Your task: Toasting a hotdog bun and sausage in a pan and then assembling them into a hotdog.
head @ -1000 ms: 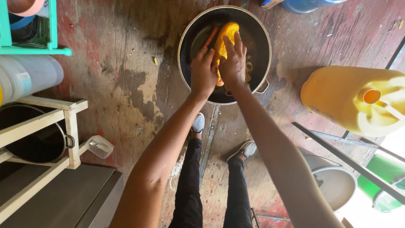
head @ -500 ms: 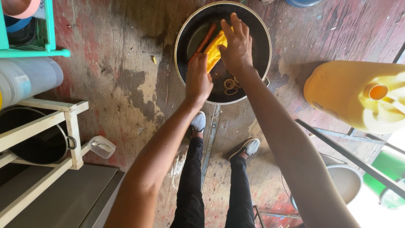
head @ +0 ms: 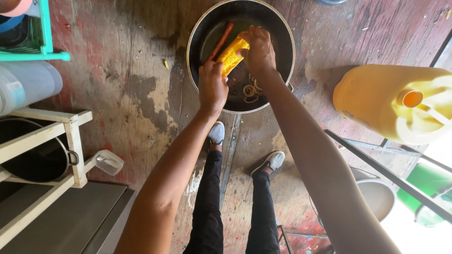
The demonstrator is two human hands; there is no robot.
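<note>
A large dark round pan (head: 200,28) sits on the worn floor in front of my feet. Over it, my left hand (head: 213,87) and my right hand (head: 259,51) both grip a yellow cloth (head: 231,54), twisted between them. A reddish-brown stick (head: 221,40) lies slanted in the pan beside the cloth. Pale ring-shaped pieces (head: 251,90) lie on the pan's bottom below my right wrist.
A big yellow jerrycan (head: 376,101) with an orange cap stands at right. A white wooden rack (head: 73,141) holding a black pot (head: 33,155) is at left, with a clear cup (head: 109,162) beside it. A turquoise crate (head: 44,33) is at top left, a green container (head: 423,186) at bottom right.
The cloth has gone from spread under both hands to twisted between them. My left hand moved down toward the near rim; my right hand stays over the pan's middle.
</note>
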